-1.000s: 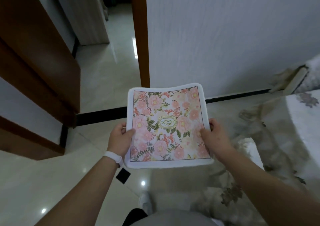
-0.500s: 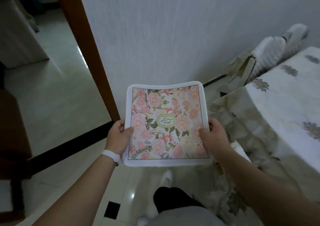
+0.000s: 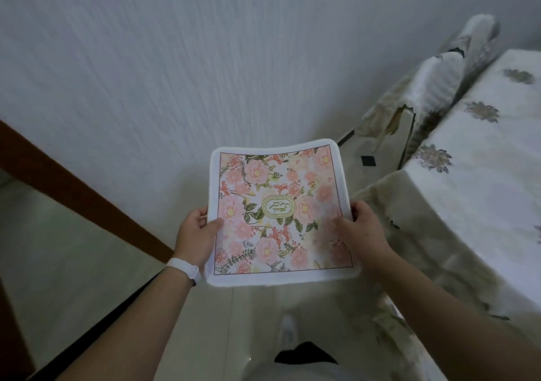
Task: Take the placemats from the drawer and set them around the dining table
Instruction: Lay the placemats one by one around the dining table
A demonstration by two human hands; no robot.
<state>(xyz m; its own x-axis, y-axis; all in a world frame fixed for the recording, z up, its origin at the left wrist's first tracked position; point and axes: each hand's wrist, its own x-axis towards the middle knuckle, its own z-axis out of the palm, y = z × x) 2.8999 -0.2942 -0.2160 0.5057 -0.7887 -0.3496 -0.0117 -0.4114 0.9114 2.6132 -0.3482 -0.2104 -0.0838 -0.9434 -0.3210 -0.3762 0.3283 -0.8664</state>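
Thumbs down flat on the print, other fingers curled underneath and mostly out of sight, so basically pinching the two side edges: left hand (image 3: 197, 234) on the left border, right hand (image 3: 358, 231) on the right. Holding a square white-bordered fabric placemat with pink flowers and a green oval label in the middle (image 3: 281, 214), up in the air out front, just beside the corner of the dining table under its cream floral tablecloth (image 3: 468, 193), not touching it. Looks light and soft, kinda fuzzy at the rim, bows a bit between the grips, far edge wavy. Probably not slippery or fragile, but likely to flop one-handed, so best gripped by opposite edges and laid down flat. Can't tell if more than one in the stack. White band (image 3: 183, 271) on the left wrist, cloth-covered chair (image 3: 433, 88) against the textured white wall (image 3: 205, 58), glossy pale tile floor (image 3: 73, 263), brown wooden trim (image 3: 73, 187) off to the left.
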